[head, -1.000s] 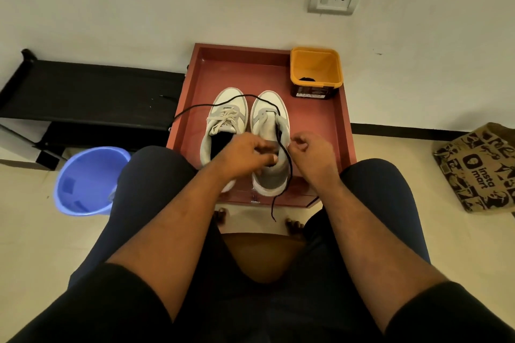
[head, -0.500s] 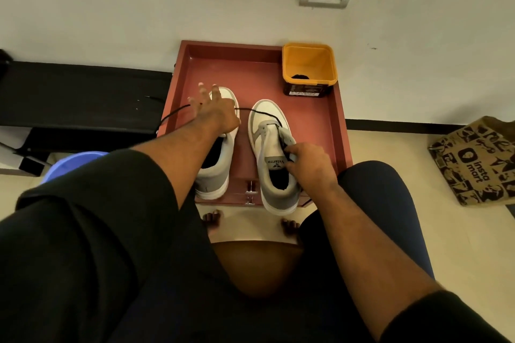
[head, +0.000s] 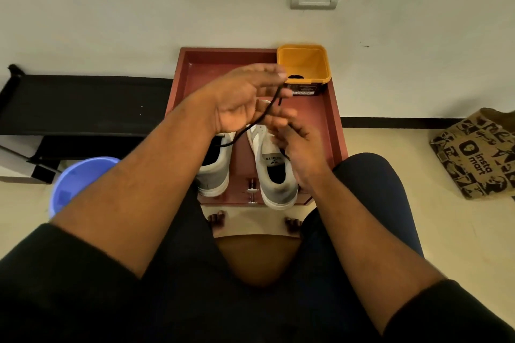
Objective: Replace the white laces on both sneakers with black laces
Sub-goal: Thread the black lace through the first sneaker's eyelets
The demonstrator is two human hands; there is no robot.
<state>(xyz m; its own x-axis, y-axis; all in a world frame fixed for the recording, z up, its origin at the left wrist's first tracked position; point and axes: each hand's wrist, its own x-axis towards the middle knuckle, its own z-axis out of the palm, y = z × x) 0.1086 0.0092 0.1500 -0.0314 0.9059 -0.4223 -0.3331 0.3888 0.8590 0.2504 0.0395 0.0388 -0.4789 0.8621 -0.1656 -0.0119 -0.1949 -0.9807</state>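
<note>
White wall behind, red tray (head: 338,125) on floor | two sneakers (head: 274,175) side by side in tray | left hand (head: 242,100) raised, palm up, fingers straight, black lace (head: 257,120) draped across it | right hand (head: 295,145) blurred over right sneaker, grip unclear | orange container (head: 303,65) at tray's back corner

Far half of red tray (head: 211,69) bare ahead of my fingers, open to reach. Yellow tub (head: 303,64) blocks its far right corner. Narrow gap between the two sneakers (head: 274,175). Tray walls and the wall behind close off the far side.
</note>
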